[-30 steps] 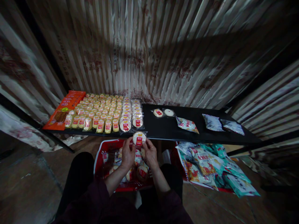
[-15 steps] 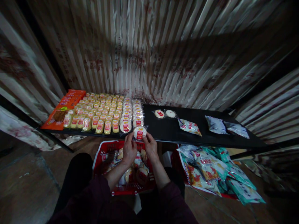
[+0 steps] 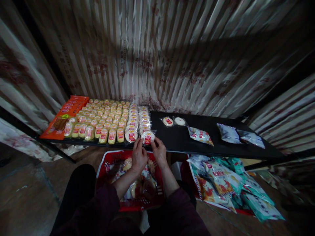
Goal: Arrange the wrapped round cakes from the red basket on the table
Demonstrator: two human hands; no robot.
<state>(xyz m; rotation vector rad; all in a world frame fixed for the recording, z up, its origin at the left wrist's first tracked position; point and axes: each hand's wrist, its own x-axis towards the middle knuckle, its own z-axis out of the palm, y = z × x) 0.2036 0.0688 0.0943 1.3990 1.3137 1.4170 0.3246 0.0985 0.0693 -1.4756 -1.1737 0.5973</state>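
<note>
A round white rice cracker in a clear wrapper with a red label [image 3: 148, 137] lies at the front edge of the black shelf [image 3: 169, 139]. My left hand [image 3: 139, 158] pinches its left side, and my right hand [image 3: 159, 151] has its fingertips on the right side. Behind it runs a row of overlapping wrapped round crackers [image 3: 144, 118], and a matching row [image 3: 131, 135] stands just to the left. Below my hands is a red basket [image 3: 101, 172] holding more wrapped round snacks, partly hidden by my forearms.
Rows of small yellow wrapped cakes [image 3: 103, 135] and an orange packet [image 3: 57, 124] fill the shelf's left. Rightward lie two round crackers [image 3: 168, 122], a snack bag [image 3: 200, 136] and silvery bags [image 3: 228, 133]. A second basket with teal bags [image 3: 261, 206] stands below. Curtain [image 3: 152, 59] hangs behind.
Both hands have moved the wrapped rice cracker slightly forward, against the near end of the right row. The view has shifted a little.
</note>
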